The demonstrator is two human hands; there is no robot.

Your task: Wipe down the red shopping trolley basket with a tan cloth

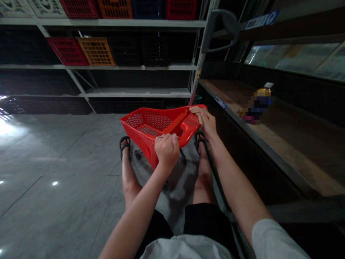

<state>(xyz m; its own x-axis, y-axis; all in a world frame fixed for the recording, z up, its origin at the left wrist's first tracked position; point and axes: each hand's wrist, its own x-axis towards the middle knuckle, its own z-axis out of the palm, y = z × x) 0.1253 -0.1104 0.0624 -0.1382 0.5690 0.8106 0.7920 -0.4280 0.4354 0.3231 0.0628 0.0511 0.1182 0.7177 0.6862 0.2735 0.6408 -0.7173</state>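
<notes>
A red plastic shopping cart (151,144) with a perforated basket and small dark wheels stands on the floor between my feet. Its moulded handle (190,126) faces me. My left hand (167,149) is closed round the near left edge of the cart, by the handle. On the far right corner of the cart, my right hand (207,118) presses a beige cloth (196,110), with its fingers bent over it. Part of the cloth is hidden beneath those fingers. No items show inside the basket.
Close on my right runs a low wooden shelf (283,144) with a blurred-out bottle-like object (258,104). Ahead, white metal racks (134,92) hold red, orange and dark crates (97,51). Grey floor (67,162) spreads to the left. A grey handle (221,32) hangs at upper right.
</notes>
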